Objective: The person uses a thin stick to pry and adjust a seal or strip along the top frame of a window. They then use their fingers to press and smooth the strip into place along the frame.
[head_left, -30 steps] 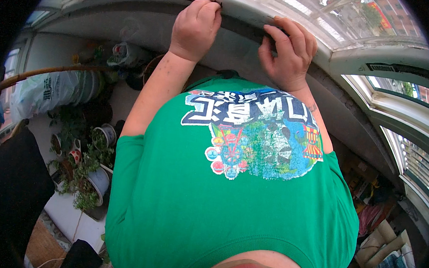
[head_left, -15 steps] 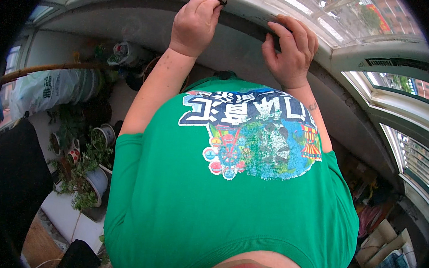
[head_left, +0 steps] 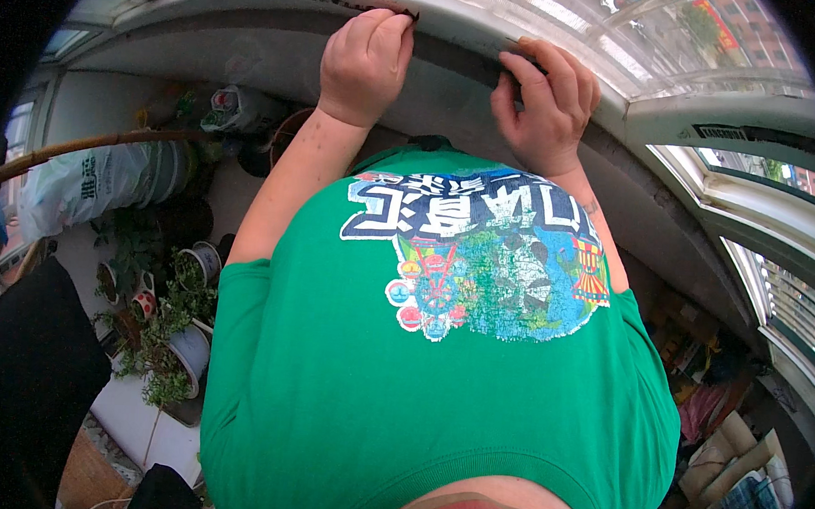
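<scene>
My left hand [head_left: 363,65] is raised to the pale window ledge [head_left: 477,25], its thumb and fingertips pinched together. A small dark scrap [head_left: 412,16] shows at those fingertips; its kind is too small to make out. My right hand [head_left: 552,95] is up at the same ledge, farther right. Its fingers are loosely bent, with a gap between thumb and forefinger. A thin brownish sliver [head_left: 512,43] appears by its fingertips; whether the hand touches it I cannot tell. Between my arms is my green printed T-shirt [head_left: 437,387].
Glass panes [head_left: 571,17] rise beyond the ledge, and louvred windows [head_left: 779,287] line the right side. To the left are potted plants [head_left: 173,352], a white plastic bag [head_left: 94,184] and a curved brown pole [head_left: 106,143]. Rolled material [head_left: 731,452] stands at lower right.
The whole view has shifted slightly, so the ledge and both hands appear a little lower. Each hand keeps nearly the same pose at the ledge.
</scene>
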The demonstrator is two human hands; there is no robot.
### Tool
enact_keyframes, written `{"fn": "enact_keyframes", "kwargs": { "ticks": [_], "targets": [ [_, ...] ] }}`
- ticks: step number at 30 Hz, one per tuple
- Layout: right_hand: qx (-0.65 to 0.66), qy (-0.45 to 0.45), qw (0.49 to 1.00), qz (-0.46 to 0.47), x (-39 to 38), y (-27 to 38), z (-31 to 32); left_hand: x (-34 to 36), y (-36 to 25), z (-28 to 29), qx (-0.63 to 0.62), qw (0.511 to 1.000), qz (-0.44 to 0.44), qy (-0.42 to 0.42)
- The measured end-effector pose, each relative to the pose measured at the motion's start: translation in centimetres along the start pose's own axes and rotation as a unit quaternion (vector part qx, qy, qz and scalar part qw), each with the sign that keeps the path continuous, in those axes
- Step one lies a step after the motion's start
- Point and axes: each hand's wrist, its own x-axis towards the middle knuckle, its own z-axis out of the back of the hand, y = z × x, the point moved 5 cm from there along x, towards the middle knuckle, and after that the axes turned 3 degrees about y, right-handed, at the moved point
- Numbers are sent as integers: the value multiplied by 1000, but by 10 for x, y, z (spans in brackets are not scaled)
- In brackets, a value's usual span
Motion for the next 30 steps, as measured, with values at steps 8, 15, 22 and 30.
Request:
{"fn": "enact_keyframes", "kwargs": {
  "ticks": [8,15,22,30],
  "targets": [
    [6,-6,1000,5,1,2,-1,0,-4,3,25,999,-9,19],
    [-2,-1,1000,2,6,9,2,3,-2,2,24,1000,-2,19],
    [7,-9,1000,9,4,7,1,7,5,10,-4,999,34,-2],
    [2,-6,1000,12,4,7,2,4,13,18,-56,997,52,-4]
  ]
}}
